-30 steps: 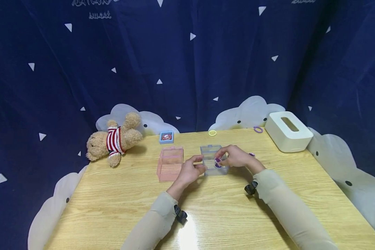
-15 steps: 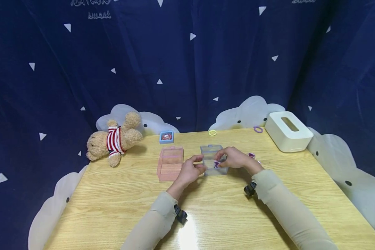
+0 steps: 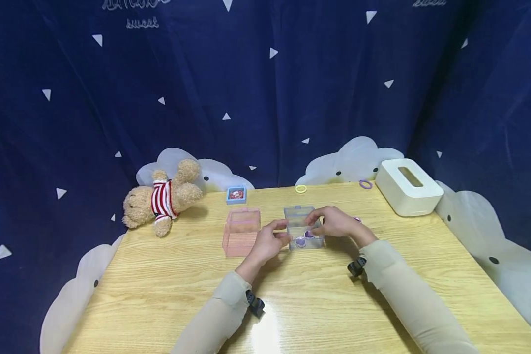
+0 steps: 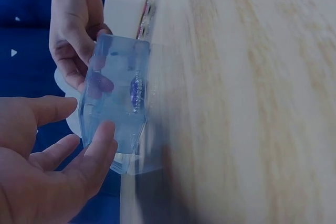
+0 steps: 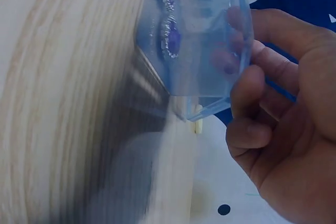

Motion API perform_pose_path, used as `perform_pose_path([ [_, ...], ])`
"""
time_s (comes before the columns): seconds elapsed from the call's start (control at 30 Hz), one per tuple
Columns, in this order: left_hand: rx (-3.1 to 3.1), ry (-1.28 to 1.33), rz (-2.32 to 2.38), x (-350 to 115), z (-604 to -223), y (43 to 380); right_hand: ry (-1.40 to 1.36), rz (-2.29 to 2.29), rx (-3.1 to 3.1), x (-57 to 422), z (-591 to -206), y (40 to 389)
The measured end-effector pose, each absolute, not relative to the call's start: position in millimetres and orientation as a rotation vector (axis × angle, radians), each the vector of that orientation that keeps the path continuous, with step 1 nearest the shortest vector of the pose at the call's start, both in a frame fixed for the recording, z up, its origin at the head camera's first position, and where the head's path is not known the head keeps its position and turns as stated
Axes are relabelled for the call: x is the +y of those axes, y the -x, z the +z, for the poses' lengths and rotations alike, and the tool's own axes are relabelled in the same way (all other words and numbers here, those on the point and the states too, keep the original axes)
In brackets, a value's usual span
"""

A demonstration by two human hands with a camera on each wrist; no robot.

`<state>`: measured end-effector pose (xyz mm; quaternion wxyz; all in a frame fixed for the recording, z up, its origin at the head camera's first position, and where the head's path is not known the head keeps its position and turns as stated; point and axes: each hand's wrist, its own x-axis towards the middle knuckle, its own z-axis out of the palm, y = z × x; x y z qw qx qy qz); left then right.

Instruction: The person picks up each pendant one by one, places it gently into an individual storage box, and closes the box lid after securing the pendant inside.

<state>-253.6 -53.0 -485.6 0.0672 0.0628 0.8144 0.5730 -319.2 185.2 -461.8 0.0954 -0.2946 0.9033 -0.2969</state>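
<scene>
A clear bluish plastic box (image 3: 314, 244) stands on the table with its lid (image 3: 297, 212) raised. Inside, near the front wall, lie two purple heart-shaped gems with silvery beaded edges, one front-left (image 3: 300, 242) and one to its right (image 3: 309, 234). My right hand (image 3: 334, 222) hovers at the box's right side, fingers bent loosely over the opening and holding nothing; some fingers show through the wall in the right wrist view. My left hand (image 3: 267, 243) is beside the left wall, its fingers extended around the near corner. A similar open pink box (image 3: 241, 251) stands to its left.
Another gem (image 3: 357, 220) peeks out behind my right wrist. Along the back are a blue square case (image 3: 236, 195), a yellow ring (image 3: 301, 189), a purple ring (image 3: 365, 184) and a white tissue box (image 3: 409, 196). A teddy bear (image 3: 161, 202) lies back left.
My right hand held a purple gem over the bluish box and has let it go inside; its fingers have loosened. My left hand has stayed beside the box.
</scene>
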Motion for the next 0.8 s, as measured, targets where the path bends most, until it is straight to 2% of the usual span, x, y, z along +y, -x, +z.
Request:
perform_pose_path([
  [0.43, 2.475, -0.202, 1.773, -64.0, -468.5, 252.0, 0.861, -1.009, 2.731, 200.5, -450.5, 320.3],
  [0.8, 2.539, -0.249, 1.797, -96.9, -452.1, 249.7, 0.726, -1.056, 2.796, 222.4, -442.0, 323.5],
])
